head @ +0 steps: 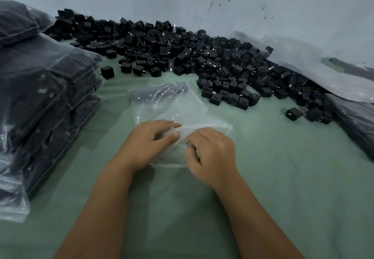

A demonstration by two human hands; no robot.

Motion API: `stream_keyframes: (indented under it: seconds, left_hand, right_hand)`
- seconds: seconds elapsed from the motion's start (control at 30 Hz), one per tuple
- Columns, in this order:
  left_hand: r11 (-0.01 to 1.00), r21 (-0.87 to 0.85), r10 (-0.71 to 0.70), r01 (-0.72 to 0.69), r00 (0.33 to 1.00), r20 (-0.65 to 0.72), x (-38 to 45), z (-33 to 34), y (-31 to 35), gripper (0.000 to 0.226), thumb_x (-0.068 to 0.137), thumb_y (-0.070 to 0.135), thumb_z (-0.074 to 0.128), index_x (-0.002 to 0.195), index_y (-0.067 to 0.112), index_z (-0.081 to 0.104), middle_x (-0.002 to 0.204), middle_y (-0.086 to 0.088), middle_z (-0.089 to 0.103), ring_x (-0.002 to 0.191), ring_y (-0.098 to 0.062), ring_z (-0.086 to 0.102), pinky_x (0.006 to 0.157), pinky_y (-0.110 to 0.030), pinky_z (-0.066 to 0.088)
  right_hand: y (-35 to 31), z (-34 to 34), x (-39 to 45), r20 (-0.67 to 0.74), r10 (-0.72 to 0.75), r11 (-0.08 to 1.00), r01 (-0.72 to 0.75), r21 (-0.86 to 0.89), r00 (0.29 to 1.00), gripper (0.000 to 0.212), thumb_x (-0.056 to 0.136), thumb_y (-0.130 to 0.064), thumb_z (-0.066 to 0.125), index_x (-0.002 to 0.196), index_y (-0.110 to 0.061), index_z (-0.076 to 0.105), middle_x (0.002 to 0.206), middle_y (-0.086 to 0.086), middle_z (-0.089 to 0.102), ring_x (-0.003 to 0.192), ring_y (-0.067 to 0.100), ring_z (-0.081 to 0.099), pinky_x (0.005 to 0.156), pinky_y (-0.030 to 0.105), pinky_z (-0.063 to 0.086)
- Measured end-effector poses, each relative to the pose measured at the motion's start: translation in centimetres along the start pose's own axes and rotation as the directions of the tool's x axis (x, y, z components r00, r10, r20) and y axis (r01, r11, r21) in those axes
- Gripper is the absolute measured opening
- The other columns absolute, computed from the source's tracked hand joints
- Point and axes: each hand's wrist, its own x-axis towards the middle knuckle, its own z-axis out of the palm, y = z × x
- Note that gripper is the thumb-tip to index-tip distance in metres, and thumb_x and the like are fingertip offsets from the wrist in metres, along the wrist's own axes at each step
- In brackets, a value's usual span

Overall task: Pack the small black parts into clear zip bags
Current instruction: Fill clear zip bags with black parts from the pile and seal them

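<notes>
Both hands' grip pinches the crinkled clear zip bag (178, 106), black parts (159, 91) bunched at its far end.

Taking the clear bag (178, 104) at the middle of the green cloth (283, 177) as landmark: open cloth runs nearward and to its right, wide enough for an arm. Just behind it a narrow strip of cloth stays bare before the heap of black parts (182, 52), which blocks the whole far side up to the wall (283, 5). Left of the bag, a stack of filled bags (44, 100) stands tall. Far right, more plastic bags (334, 72) hem the edge.
</notes>
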Motion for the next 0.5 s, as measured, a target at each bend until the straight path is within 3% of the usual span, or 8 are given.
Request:
stream_keyframes:
  seconds: [0.07,0.13,0.2,0.23,0.27,0.33,0.4,0.5]
  left_hand:
    - [0.994,-0.103,-0.028,0.020,0.997,-0.074,-0.6,0.1,-0.1,0.057,0.087,0.064,0.035,0.123,0.033,0.067,0.128,0.018,0.062,0.122,0.005,0.051,0.108,-0.025,0.037]
    - [0.983,-0.173,-0.098,0.065,0.978,-0.186,-0.6,0.1,-0.5,0.058,0.089,0.067,0.024,0.124,0.043,0.063,0.125,0.034,0.055,0.118,0.017,0.045,0.102,-0.014,0.032]
    - [0.987,-0.097,-0.150,0.126,0.945,-0.292,-0.1,0.1,-1.0,0.046,0.097,0.057,0.031,0.130,0.042,0.059,0.129,0.034,0.052,0.124,0.011,0.043,0.106,-0.019,0.032]
    - [0.985,0.008,-0.159,0.170,0.934,-0.320,0.4,0.0,-1.3,0.040,0.100,0.048,0.038,0.135,0.038,0.055,0.140,0.022,0.050,0.134,0.000,0.038,0.113,-0.029,0.030]
    - [0.968,0.118,-0.174,0.221,0.932,-0.317,1.0,-0.2,-1.7,0.041,0.101,0.040,0.044,0.141,0.034,0.049,0.150,0.011,0.042,0.142,-0.010,0.030,0.118,-0.038,0.023]
    - [0.929,0.240,-0.218,0.281,0.941,-0.260,2.2,-0.7,-2.6,0.047,0.101,0.035,0.046,0.148,0.035,0.038,0.161,0.004,0.023,0.149,-0.015,0.014,0.122,-0.041,0.012]
    - [0.919,0.254,-0.257,0.301,0.947,-0.192,3.9,-1.3,-3.4,0.049,0.102,0.035,0.041,0.150,0.037,0.031,0.163,0.005,0.011,0.150,-0.015,0.006,0.122,-0.042,0.008]
    - [0.867,0.378,-0.308,0.326,0.945,-0.109,6.7,-2.2,-4.4,0.053,0.101,0.040,0.040,0.152,0.037,0.024,0.164,0.003,0.001,0.151,-0.017,0.000,0.121,-0.043,0.006]
  right_hand:
    - [0.4,-0.4,0.0,-0.204,-0.030,0.996,0.047,0.079,0.978,0.017,0.073,-0.002,0.050,0.056,-0.002,0.053,0.056,0.006,0.048,0.051,0.024,0.041,0.048,0.035,0.033]
    - [1.7,-0.6,0.2,-0.324,0.153,0.974,-0.086,0.211,0.933,0.019,0.077,-0.003,0.048,0.058,-0.004,0.050,0.058,0.003,0.045,0.055,0.021,0.039,0.051,0.034,0.032]
    - [3.4,-1.0,0.6,-0.381,0.405,0.897,-0.279,0.343,0.831,0.016,0.081,-0.006,0.047,0.066,-0.010,0.052,0.065,-0.003,0.048,0.064,0.018,0.045,0.057,0.031,0.036]
    - [4.6,-1.1,0.9,-0.387,0.506,0.849,-0.367,0.379,0.771,0.015,0.082,-0.007,0.048,0.071,-0.015,0.054,0.071,-0.008,0.050,0.070,0.015,0.048,0.061,0.027,0.038]
    - [5.9,-1.1,1.2,-0.370,0.578,0.809,-0.450,0.378,0.727,0.016,0.083,-0.009,0.048,0.076,-0.021,0.055,0.077,-0.013,0.051,0.076,0.011,0.049,0.065,0.024,0.039]
    - [8.6,-0.9,1.6,-0.274,0.645,0.764,-0.591,0.260,0.713,0.023,0.085,-0.008,0.047,0.089,-0.026,0.060,0.090,-0.018,0.052,0.091,0.009,0.051,0.076,0.023,0.039]
    - [11.1,-0.5,2.0,-0.162,0.670,0.742,-0.659,0.122,0.724,0.037,0.087,0.001,0.044,0.109,-0.022,0.062,0.109,-0.010,0.053,0.105,0.016,0.050,0.084,0.024,0.038]
    - [13.8,0.0,3.0,0.037,0.740,0.672,-0.741,0.001,0.671,0.057,0.090,0.002,0.042,0.140,-0.025,0.043,0.141,0.004,0.040,0.119,0.025,0.045,0.098,0.034,0.040]
